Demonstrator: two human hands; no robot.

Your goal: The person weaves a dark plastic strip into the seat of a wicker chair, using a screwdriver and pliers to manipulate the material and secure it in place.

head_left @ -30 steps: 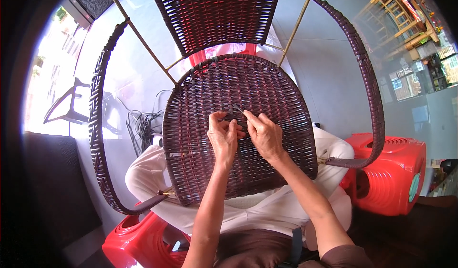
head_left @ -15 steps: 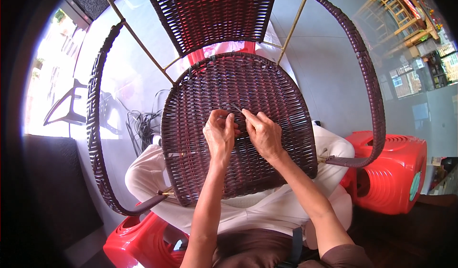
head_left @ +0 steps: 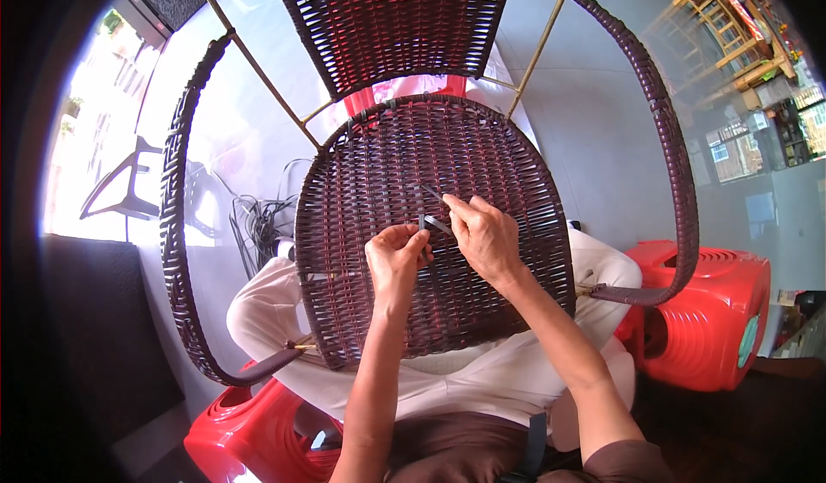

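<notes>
A dark brown woven wicker chair seat (head_left: 370, 173) lies across my lap. Over its middle my left hand (head_left: 396, 255) is closed, pinching a narrow flat strip (head_left: 437, 224) between thumb and fingers. The strip loops up pale and shiny toward my right hand (head_left: 489, 238), its far end hidden. My right hand is closed round a thin dark pointed tool (head_left: 433, 193), whose tip points up and left, just over the weave. The fingers cover its handle, so its exact kind does not show.
The wicker backrest (head_left: 396, 27) rises beyond the seat, with wrapped armrests (head_left: 175, 182) curving at both sides. Red plastic stools (head_left: 701, 311) stand at right and lower left. Coiled dark strips (head_left: 258, 225) lie on the floor at left. A wooden rack (head_left: 731, 31) stands far right.
My left hand has dropped slightly, away from the tool's tip, and a loop of strip now shows between the hands. The right hand has shifted slightly right with the tool.
</notes>
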